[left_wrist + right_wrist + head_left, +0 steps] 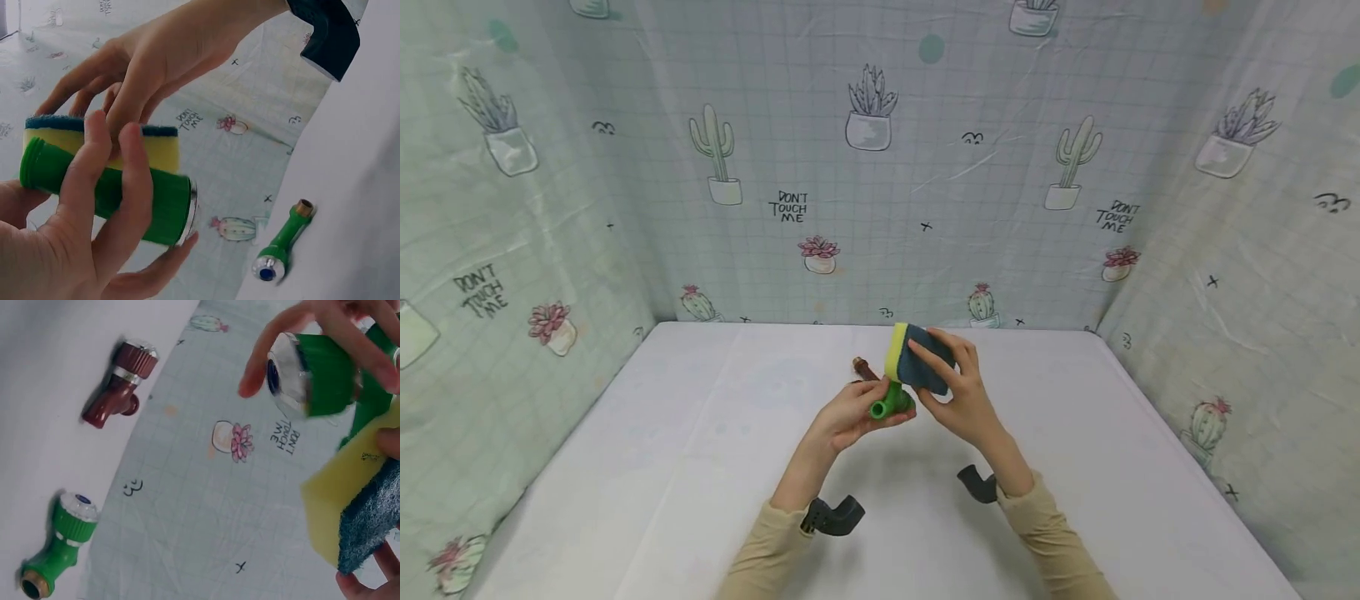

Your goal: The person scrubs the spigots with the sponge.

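Observation:
My left hand [859,414] grips a green plastic valve [891,402] above the middle of the white table [700,467]. Its fingers [106,187] curl round the valve's green body [165,203], whose chrome cap [284,375] with a blue dot faces the right wrist camera. My right hand [958,387] holds a sponge [917,360], yellow on one side and dark blue on the other, and lays it against the valve. The sponge's yellow foam [159,153] sits right behind the valve, with the right hand's fingers [134,94] over it.
A dark red valve [119,384] and a second green valve [59,547] with a brass end lie on the table beyond my hands; the head view shows only the red valve [863,367]. Cactus-print cloth walls [880,167] close in three sides. Dark camera mounts [833,517] sit on both wrists.

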`<state>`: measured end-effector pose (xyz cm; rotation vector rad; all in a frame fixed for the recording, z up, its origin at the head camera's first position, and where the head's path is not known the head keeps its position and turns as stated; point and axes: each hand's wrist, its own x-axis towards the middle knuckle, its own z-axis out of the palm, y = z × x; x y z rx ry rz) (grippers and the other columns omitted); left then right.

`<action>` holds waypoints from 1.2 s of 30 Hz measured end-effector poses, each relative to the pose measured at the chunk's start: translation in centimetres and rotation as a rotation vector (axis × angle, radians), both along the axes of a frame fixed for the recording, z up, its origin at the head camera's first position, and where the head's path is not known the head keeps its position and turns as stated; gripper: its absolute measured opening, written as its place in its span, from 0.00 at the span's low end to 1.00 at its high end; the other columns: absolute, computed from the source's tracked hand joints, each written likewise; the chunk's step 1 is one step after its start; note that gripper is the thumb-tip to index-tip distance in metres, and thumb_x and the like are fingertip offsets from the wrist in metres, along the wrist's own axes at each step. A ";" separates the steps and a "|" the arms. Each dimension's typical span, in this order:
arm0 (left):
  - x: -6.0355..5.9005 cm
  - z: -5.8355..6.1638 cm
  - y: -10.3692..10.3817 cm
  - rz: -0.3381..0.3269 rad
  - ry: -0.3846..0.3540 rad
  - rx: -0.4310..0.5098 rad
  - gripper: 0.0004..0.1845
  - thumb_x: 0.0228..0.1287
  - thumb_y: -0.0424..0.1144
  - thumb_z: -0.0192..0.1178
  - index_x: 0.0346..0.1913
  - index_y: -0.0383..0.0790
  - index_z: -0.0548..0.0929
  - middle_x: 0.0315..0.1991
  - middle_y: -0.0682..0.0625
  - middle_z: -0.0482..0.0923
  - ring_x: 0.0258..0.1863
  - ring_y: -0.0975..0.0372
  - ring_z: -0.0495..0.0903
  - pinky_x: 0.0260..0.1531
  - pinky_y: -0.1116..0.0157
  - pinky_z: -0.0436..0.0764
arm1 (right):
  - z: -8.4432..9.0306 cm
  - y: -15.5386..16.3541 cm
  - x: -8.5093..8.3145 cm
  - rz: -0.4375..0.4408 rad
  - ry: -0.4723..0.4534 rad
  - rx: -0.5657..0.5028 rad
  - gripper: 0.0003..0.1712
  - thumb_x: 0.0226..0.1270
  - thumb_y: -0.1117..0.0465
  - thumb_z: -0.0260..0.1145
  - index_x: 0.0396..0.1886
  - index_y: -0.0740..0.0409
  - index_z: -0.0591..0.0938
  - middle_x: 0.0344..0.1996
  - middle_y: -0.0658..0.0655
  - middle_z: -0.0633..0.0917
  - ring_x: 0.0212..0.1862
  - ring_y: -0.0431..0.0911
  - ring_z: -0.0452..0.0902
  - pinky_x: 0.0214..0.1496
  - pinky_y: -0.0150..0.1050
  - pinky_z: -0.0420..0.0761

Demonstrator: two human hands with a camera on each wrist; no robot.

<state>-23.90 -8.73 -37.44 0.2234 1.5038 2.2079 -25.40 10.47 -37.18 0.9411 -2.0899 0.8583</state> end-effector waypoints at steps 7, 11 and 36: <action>0.2 0.8 -0.5 -0.096 0.037 0.032 0.30 0.66 0.44 0.47 0.64 0.29 0.57 0.61 0.33 0.60 0.44 0.62 0.80 0.49 0.69 0.77 | 0.3 -0.2 -0.1 0.044 -0.072 -0.005 0.39 0.46 0.68 0.70 0.60 0.48 0.69 0.62 0.59 0.63 0.59 0.54 0.56 0.53 0.58 0.72; -0.1 1.1 -0.6 -0.123 0.040 0.059 0.26 0.69 0.39 0.42 0.66 0.31 0.54 0.63 0.32 0.57 0.44 0.59 0.80 0.48 0.66 0.78 | 0.9 0.4 0.0 0.047 -0.129 0.062 0.38 0.49 0.66 0.68 0.62 0.43 0.67 0.63 0.57 0.62 0.60 0.52 0.56 0.54 0.57 0.71; -1.7 2.7 -1.5 -0.049 0.095 0.011 0.24 0.69 0.38 0.44 0.65 0.38 0.58 0.50 0.42 0.71 0.38 0.58 0.82 0.40 0.62 0.82 | 3.0 0.0 0.4 -0.065 -0.016 0.187 0.36 0.49 0.62 0.67 0.61 0.42 0.69 0.60 0.58 0.66 0.53 0.51 0.60 0.51 0.52 0.70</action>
